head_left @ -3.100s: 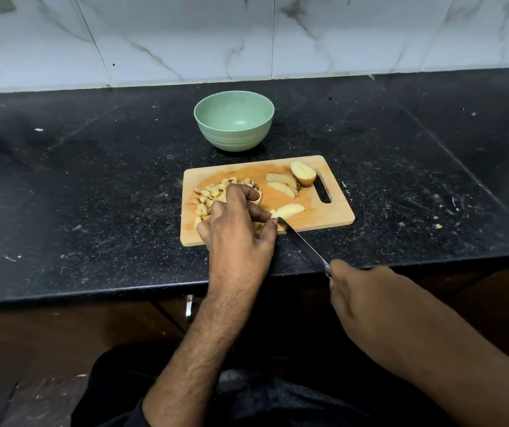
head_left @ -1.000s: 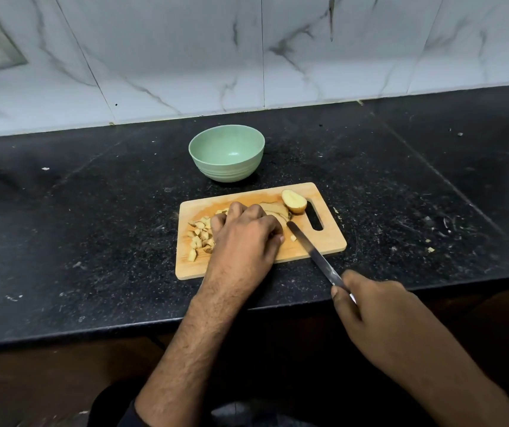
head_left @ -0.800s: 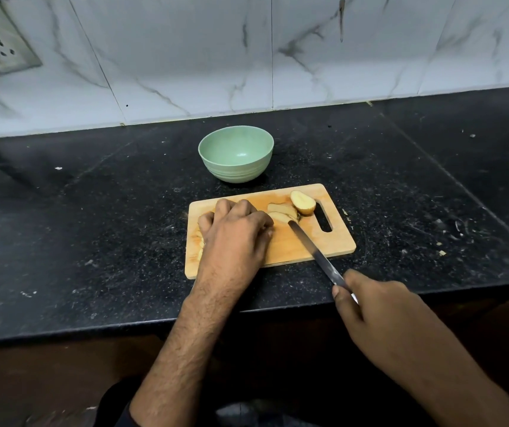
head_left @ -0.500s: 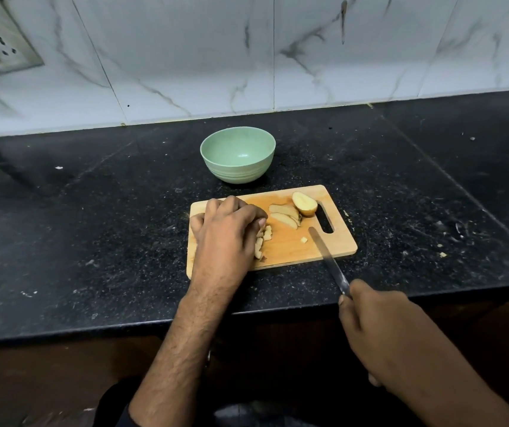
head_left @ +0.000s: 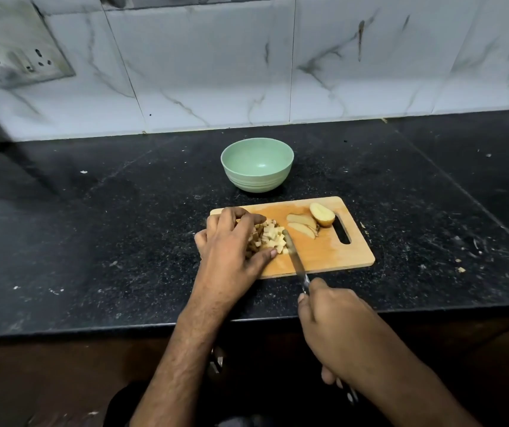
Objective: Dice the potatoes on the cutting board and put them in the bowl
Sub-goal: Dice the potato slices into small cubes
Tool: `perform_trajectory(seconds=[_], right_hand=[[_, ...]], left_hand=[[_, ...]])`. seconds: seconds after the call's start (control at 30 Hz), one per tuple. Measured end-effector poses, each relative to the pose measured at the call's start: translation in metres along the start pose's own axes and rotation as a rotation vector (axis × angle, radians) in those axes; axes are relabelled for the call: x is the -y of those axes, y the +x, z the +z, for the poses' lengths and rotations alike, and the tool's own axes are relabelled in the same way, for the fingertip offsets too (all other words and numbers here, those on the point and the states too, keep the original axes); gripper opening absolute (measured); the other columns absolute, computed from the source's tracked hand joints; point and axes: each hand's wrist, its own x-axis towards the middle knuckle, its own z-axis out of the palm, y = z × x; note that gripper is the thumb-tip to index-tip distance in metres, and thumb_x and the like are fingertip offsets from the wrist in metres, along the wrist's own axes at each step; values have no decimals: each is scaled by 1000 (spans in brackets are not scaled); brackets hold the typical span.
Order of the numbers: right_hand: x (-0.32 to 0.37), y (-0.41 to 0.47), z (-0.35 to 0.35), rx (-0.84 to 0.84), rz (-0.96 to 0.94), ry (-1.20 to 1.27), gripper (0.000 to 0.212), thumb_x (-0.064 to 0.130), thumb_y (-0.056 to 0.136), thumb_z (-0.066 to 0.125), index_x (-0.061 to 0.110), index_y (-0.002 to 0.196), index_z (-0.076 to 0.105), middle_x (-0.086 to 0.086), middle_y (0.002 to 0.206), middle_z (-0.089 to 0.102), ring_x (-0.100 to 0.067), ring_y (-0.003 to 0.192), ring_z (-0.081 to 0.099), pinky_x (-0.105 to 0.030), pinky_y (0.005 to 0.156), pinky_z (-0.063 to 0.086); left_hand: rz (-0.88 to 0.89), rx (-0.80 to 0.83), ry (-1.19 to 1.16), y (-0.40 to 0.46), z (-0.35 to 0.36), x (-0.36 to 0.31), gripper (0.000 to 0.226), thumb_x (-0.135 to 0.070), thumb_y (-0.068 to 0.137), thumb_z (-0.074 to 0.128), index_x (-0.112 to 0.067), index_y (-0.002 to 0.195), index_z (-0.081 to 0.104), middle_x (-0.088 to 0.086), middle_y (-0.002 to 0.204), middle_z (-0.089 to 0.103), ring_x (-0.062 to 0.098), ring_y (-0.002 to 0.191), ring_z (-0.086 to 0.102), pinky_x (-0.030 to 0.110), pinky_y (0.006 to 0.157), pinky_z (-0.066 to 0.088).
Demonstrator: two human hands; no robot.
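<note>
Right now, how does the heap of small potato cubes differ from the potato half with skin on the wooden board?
The heap of small potato cubes is many tiny pale pieces; the potato half is one large uncut piece. The left hand cups the cubes against the knife; the half lies untouched near the handle slot. Both rest on the wooden cutting board.

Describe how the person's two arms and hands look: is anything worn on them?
Both forearms are bare and hairy, with no sleeve reaching the wrist. The left hand and the right hand show no glove, ring, watch or bracelet on the visible sides. Dark clothing appears only at the lower edge, near the left elbow.
</note>
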Motion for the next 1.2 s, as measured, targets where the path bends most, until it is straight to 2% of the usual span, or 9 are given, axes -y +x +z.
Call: perform_trajectory(seconds=[0.2, 0.3, 0.4, 0.57, 0.67, 0.8, 0.97, 1.1, 1.2], right_hand=[[16, 20, -2, 19, 19, 15, 28, 36, 106, 29, 15, 110, 48, -2, 82, 63, -13, 51, 63, -24, 47, 51], [21, 22, -4, 12, -8, 42, 26, 34, 107, 29, 15, 113, 46, -1, 75, 63, -9, 39, 58, -22, 39, 48], [24, 21, -7, 24, -36, 31, 27, 35, 108, 28, 17, 120, 45, -2, 77, 65, -10, 41, 60, -20, 37, 47], [22, 21, -12, -81, -51, -49, 27, 37, 107, 29, 21, 120, 46, 2, 80, 64, -12, 62, 63, -33, 66, 60], [17, 23, -15, -115, -39, -74, 27, 37, 106, 30, 21, 117, 48, 3, 78, 62, -16, 65, 65, -37, 72, 60], [10, 22, -15, -151, -30, -109, 28, 37, 106, 30, 21, 117, 50, 5, 77, 60, -14, 67, 63, -35, 70, 56], [1, 20, -16, -160, -18, -135, 28, 39, 107, 30, 23, 120, 49, 8, 77, 54, -14, 72, 54, -30, 65, 40], [-4, 18, -20, -179, 5, -124, 25, 40, 106, 31, 24, 116, 48, 9, 74, 50, -12, 68, 48, -32, 66, 38], [-10, 12, -25, -157, 27, -163, 26, 41, 106, 31, 25, 114, 49, 8, 76, 48, -16, 74, 48, -33, 68, 38]], left_hand=[[-16, -35, -32, 4, 2, 2, 48, -57, 82, 71, -37, 124, 59, -17, 119, 43, 6, 113, 33, 33, 88, 23], [-19, -79, -65, 7, 0, 4, 34, -51, 84, 72, -38, 115, 65, -19, 116, 46, 6, 112, 36, 32, 86, 22], [-36, -105, -81, 10, -3, 8, 28, -44, 86, 73, -36, 113, 67, -19, 115, 49, 5, 111, 38, 32, 89, 22], [-47, -121, -116, 9, -5, 10, 26, -35, 89, 71, -33, 114, 66, -20, 114, 51, 5, 111, 41, 32, 89, 24], [-30, -94, -132, 7, -4, 8, 21, -34, 91, 68, -34, 112, 67, -22, 113, 52, 4, 114, 42, 34, 92, 26], [-17, -81, -111, 6, -2, 4, 17, -37, 94, 63, -34, 110, 69, -23, 112, 53, 3, 113, 42, 34, 90, 24], [10, -128, -93, 5, 0, -2, 21, -42, 97, 58, -31, 109, 70, -20, 112, 55, 6, 113, 43, 34, 89, 25], [67, -112, -76, 6, 3, -14, 25, -46, 94, 61, -32, 112, 69, -19, 115, 56, 5, 113, 42, 33, 87, 23], [106, -45, -30, 7, 9, -20, 31, -51, 92, 62, -35, 118, 67, -19, 120, 54, 6, 116, 42, 33, 87, 22]])
